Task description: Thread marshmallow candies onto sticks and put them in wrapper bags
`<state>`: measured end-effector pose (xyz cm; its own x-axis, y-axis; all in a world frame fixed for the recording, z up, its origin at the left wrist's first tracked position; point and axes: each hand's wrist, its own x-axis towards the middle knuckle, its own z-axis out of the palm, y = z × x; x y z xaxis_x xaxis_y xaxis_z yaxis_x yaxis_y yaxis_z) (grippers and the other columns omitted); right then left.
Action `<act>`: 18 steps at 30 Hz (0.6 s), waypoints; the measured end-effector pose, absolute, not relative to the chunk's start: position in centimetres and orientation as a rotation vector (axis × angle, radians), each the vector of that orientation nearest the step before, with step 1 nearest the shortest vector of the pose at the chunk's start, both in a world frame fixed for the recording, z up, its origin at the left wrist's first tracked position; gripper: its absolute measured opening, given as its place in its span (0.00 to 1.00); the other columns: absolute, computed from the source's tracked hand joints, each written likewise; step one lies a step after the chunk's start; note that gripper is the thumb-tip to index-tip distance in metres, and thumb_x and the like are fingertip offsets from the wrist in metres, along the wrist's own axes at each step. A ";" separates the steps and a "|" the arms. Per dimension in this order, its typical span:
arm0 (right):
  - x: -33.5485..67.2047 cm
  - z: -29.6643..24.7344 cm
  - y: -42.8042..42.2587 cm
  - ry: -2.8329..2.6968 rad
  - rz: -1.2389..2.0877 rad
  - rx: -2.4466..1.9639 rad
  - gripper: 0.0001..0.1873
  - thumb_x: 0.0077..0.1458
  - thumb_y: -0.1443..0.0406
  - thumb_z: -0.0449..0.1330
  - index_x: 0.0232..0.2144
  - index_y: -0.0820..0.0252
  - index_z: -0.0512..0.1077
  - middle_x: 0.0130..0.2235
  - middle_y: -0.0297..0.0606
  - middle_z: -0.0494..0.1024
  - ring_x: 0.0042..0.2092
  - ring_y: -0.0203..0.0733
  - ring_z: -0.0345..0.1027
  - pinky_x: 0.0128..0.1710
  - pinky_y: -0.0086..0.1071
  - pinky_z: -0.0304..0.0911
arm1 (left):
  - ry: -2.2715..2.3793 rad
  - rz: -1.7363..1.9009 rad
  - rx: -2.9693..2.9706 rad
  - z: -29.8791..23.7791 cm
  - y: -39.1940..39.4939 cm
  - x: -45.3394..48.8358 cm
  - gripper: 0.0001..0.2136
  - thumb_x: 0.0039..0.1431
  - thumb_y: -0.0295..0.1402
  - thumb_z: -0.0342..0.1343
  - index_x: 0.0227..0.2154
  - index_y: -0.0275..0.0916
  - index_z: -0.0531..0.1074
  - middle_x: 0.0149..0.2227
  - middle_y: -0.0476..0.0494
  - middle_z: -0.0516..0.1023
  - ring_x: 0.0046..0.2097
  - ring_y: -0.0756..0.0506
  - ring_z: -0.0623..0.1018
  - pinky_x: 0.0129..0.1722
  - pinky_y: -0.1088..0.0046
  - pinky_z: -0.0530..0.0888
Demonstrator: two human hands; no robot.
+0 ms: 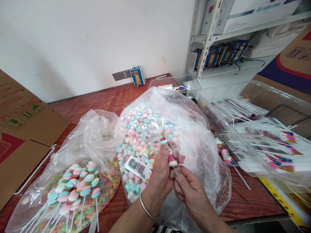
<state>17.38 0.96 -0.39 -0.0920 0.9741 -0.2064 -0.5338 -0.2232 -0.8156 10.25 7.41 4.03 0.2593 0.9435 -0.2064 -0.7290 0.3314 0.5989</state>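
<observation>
My left hand (159, 170), with a bangle on the wrist, is closed around a marshmallow skewer (173, 158) in a small printed wrapper. The wrapper's upper end (162, 132) pokes out above the thumb. Just below, my right hand (188, 184) pinches at the skewer's lower end, where a bit of white stick shows; the fingers hide the rest. Both hands are over a large clear bag of pastel marshmallows (136, 129). A flat printed wrapper (137, 167) lies on those marshmallows, beside my left hand.
Several marshmallow skewers (73, 184) lie on a bag of ring candies (114, 174) at left. A wrapped skewer (227, 157) is on the table at right, near a clear bin (233, 132) of wrappers and sticks. Cardboard boxes (26, 116) flank the table; shelving (206, 38) stands behind.
</observation>
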 end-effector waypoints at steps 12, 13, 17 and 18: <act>17.7 -0.5 1.3 -0.854 1.575 -1.083 0.23 0.57 0.45 0.57 0.30 0.59 0.66 0.18 0.21 0.52 0.18 0.27 0.39 0.16 0.24 0.36 | 0.590 1.193 0.447 4.6 10.0 8.5 0.13 0.56 0.37 0.63 0.42 0.38 0.72 0.22 0.58 0.63 0.20 0.57 0.64 0.28 0.79 0.70; 17.7 -0.4 1.6 -0.864 1.557 -1.090 0.23 0.58 0.45 0.56 0.30 0.59 0.66 0.18 0.21 0.52 0.18 0.27 0.39 0.16 0.24 0.36 | 0.590 1.172 0.434 4.3 9.6 8.9 0.13 0.56 0.38 0.62 0.41 0.38 0.71 0.22 0.57 0.63 0.20 0.57 0.64 0.27 0.79 0.69; 18.3 -0.3 1.7 -0.973 1.518 -1.137 0.21 0.60 0.47 0.55 0.30 0.58 0.66 0.19 0.22 0.53 0.19 0.29 0.41 0.17 0.26 0.38 | 0.612 1.164 0.351 3.2 8.9 9.2 0.12 0.58 0.38 0.60 0.41 0.37 0.71 0.25 0.54 0.68 0.26 0.53 0.72 0.31 0.75 0.73; 18.5 -0.2 1.5 -1.028 1.498 -1.164 0.20 0.61 0.48 0.54 0.29 0.58 0.66 0.20 0.23 0.54 0.20 0.29 0.43 0.18 0.26 0.39 | 0.610 1.190 0.328 3.3 9.2 8.8 0.13 0.57 0.38 0.61 0.41 0.37 0.71 0.26 0.53 0.69 0.28 0.52 0.73 0.33 0.73 0.74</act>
